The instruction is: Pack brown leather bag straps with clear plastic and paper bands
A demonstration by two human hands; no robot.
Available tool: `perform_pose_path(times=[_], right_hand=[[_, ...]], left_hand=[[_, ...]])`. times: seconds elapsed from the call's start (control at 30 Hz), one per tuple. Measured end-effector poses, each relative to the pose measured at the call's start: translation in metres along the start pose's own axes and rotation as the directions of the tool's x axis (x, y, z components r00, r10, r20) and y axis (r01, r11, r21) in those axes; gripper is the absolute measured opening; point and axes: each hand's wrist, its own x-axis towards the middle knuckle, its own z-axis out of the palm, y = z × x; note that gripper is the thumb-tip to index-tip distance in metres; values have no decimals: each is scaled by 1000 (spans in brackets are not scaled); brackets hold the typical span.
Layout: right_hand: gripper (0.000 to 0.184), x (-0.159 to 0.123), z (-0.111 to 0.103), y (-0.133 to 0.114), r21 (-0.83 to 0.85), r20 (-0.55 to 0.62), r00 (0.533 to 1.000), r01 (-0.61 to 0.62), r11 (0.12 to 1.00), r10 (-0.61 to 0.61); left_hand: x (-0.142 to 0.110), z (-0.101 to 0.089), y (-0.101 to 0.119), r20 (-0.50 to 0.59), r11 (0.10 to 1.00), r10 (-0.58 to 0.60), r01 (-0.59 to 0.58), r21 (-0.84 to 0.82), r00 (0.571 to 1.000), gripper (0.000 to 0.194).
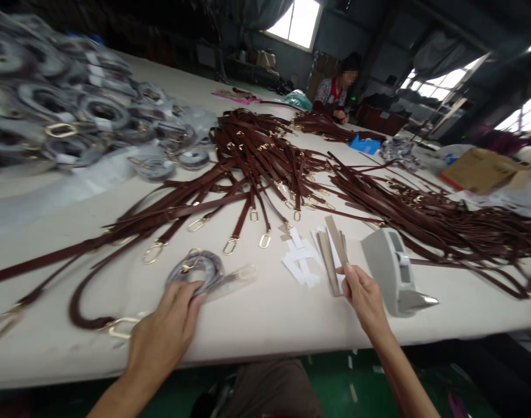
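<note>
My left hand (167, 319) is closed around the near side of a coiled strap (212, 268) wrapped in clear plastic, with a gold buckle on top. Part of its plastic wrap trails to the right along the table. The fingers of my right hand (363, 293) pinch a beige paper strip (336, 241), which stands tilted over other strips lying there. White paper slips (304, 258) are scattered just left of that hand. Close by on its right is a grey tape dispenser (384, 270). Brown straps (243, 223) with gold clasps fan out beyond both hands.
Wrapped coiled straps (102, 110) are heaped at the left. More brown straps (457, 226) cover the right side, near a cardboard box (485, 169). A blue piece (365, 144) lies farther back. A co-worker (335, 90) sits at the far side.
</note>
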Motion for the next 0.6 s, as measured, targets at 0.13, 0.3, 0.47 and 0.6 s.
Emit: perform_pose_path(times=[0.13,0.3,0.47,0.6], right_hand=[[45,-35,30,-11,152,340,935,-163,975,103],[46,-79,70,-21,144,653,740,-332,932,162],[38,-90,89,-33,159,680,714,-364,918,165],[32,-87,94,-41,190,667,730,-361,913,150]], left_hand=[[9,-28,14,164,813,-303,344,-469,939,43],[7,-46,27,414,153,-460,529,-834,785,46],[4,-49,41,474,-93,-437,486,-869,765,48],[3,-48,44,472,-111,-428,474,-874,771,51]])
